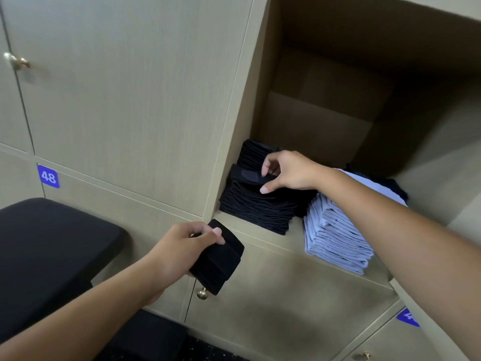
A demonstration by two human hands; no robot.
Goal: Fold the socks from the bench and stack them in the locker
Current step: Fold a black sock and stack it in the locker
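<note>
Black knit fabric makes up the folded sock (217, 256) held by the left hand (182, 246), whose fingers and thumb curl round its near-left edge, just in front of the open locker (260, 87) and below its shelf lip. It looks light, soft and limp, so it should handle like a small pad that springs open if released carelessly; pinching across the folded layers near one edge, as now, seems the safest hold. The right hand (283, 170) reaches into the locker and pinches another folded black sock (247, 176) between thumb and fingers, on top of the black sock stack (256, 207) at the left of the shelf. That pile leans slightly and its layers look loose, so a sock set down off-centre could probably slide.

Just right of it, touching or nearly so, stands a stack of pale blue folded socks (335, 238), with more dark fabric (393, 187) behind it, too shadowed to identify. The locker shelf (273, 241) is smooth pale wood-grain laminate, likely a little slippery under fabric. Closed doors of the same laminate surround it, with brass knobs (202, 293) and a blue plate numbered 48 (48, 176). At near left sits the tabletop (52, 251), padded in black.
</note>
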